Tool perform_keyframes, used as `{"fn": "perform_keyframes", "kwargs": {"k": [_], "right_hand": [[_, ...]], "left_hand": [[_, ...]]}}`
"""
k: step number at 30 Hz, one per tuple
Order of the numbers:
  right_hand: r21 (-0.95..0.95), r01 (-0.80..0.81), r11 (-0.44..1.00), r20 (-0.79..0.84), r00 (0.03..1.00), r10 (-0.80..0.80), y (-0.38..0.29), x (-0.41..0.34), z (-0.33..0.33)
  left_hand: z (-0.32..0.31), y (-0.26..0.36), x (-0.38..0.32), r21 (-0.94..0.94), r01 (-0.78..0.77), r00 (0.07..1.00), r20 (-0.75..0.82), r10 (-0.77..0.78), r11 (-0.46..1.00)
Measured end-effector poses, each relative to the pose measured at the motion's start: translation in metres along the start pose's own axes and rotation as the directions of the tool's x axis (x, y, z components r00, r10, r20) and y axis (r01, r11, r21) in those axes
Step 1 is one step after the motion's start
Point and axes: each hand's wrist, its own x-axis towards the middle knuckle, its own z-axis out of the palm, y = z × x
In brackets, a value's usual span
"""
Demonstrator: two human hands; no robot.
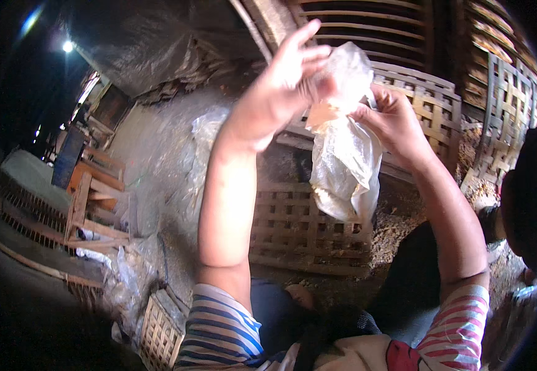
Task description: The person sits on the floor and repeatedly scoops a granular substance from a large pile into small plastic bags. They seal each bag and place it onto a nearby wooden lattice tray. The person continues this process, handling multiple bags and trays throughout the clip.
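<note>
A clear plastic bag (345,171) hangs in front of me, its lower part bulging and its upper part gathered at a narrow neck. My right hand (391,118) pinches the bag at this neck between thumb and fingers. To the left, my left hand (291,79) is blurred, with its fingers spread and its thumb over the plastic near the top. Whether that thumb touches the bag is unclear. A small pale orange piece (321,118) shows at the neck. The bag's contents cannot be made out.
Woven bamboo panels (312,222) lie below the bag and stand behind it (421,102). Slatted racks (365,23) rise at the back. A wooden stool-like frame (96,204) and crumpled plastic (127,278) are at left. Crumbly material (396,241) covers the ground at right, beside a dark-clothed person (532,195).
</note>
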Motion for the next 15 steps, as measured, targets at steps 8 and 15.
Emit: {"fn": "perform_keyframes", "kwargs": {"k": [8,15], "right_hand": [[-0.332,0.040,0.943,-0.174,0.979,-0.103,0.015,0.006,-0.024],[-0.387,-0.027,0.922,-0.228,0.971,-0.067,-0.001,0.009,-0.031]], "left_hand": [[0.032,-0.072,-0.011,0.142,0.176,0.952,-0.276,-0.132,0.974],[-0.018,-0.086,-0.022,-0.021,0.272,0.931,-0.249,-0.269,0.962]]}}
